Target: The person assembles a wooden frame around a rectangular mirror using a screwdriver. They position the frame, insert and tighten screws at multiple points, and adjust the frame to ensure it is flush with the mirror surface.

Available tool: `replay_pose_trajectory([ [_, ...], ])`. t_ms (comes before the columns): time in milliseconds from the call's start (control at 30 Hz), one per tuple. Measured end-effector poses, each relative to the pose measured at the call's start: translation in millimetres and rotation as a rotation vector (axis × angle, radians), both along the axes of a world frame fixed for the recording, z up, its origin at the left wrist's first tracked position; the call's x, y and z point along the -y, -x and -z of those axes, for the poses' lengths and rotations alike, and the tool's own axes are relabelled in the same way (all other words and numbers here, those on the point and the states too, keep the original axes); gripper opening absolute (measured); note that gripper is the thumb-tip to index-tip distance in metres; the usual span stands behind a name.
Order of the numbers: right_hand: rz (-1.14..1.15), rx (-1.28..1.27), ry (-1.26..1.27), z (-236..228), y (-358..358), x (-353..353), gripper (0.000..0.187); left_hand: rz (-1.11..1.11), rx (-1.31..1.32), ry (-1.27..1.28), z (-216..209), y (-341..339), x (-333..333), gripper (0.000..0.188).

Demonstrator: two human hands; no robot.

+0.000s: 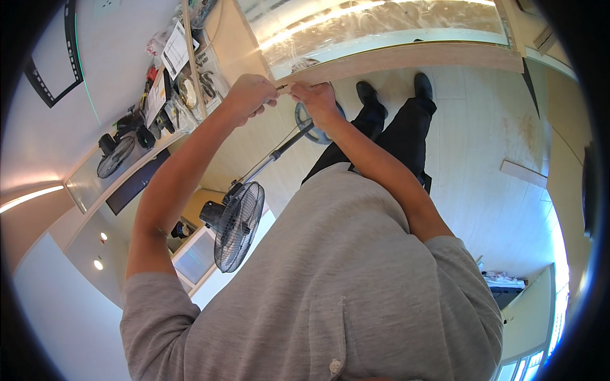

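Note:
My left hand [250, 97] is closed at the near left corner of a worktop with a wooden front edge [413, 61]. Its thumb and fingers pinch a small thin metal piece with a dark tip [281, 87], too small to name. Just to its right, my right hand [315, 100] is also closed, fingertips pressed together next to the same piece. Whether the right fingers hold that piece or something else is hidden. Both hands are close together, with a small gap between them.
A standing fan [239, 225] leans into view at left, its round base [305, 122] below my right hand. Tools, papers and plastic bags crowd a shelf [190, 82] at the left. A smaller fan [115, 155] stands beyond. A loose board [524, 173] lies on the floor at right.

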State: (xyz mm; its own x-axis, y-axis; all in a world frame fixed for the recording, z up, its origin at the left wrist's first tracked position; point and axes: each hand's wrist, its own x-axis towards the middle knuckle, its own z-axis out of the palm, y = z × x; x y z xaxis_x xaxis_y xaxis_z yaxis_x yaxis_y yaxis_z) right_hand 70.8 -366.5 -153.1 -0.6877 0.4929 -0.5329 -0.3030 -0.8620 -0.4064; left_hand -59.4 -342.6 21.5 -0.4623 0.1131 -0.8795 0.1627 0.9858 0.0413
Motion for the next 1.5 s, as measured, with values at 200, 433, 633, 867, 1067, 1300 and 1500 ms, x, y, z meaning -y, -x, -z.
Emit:
replay_pose_trajectory([
  [200, 0.000, 0.010, -0.093, 9, 1, -2, 0.017, 1.574, -0.264, -0.067, -3, -16, 1, 0.034],
  [433, 0.161, -0.042, -0.034, -6, 1, -1, 0.014, 0.921, -0.206, -0.405, -3, -4, 4, 0.032],
  [633, -0.101, 0.106, -0.041, 0, -3, -5, 0.016, 0.163, 0.000, 0.039, 2, -2, -8, 0.031],
  [867, 0.038, -0.004, 0.000, 0, 0, -3, 0.015, 1.538, -0.268, 0.077, -7, -32, -4, 0.030],
  [1067, 0.099, -0.023, -0.027, -2, -1, -2, 0.012, 0.585, -0.123, -0.249, -2, -11, 2, 0.028],
  [1300, 0.042, -0.001, -0.010, 1, -1, -3, 0.021, 0.694, -0.203, -0.097, 6, -10, -3, 0.030],
  [1500, 0.089, 0.056, -0.052, -1, 2, -2, 0.016, 1.592, -0.289, -0.022, 0, -27, -5, 0.037],
])
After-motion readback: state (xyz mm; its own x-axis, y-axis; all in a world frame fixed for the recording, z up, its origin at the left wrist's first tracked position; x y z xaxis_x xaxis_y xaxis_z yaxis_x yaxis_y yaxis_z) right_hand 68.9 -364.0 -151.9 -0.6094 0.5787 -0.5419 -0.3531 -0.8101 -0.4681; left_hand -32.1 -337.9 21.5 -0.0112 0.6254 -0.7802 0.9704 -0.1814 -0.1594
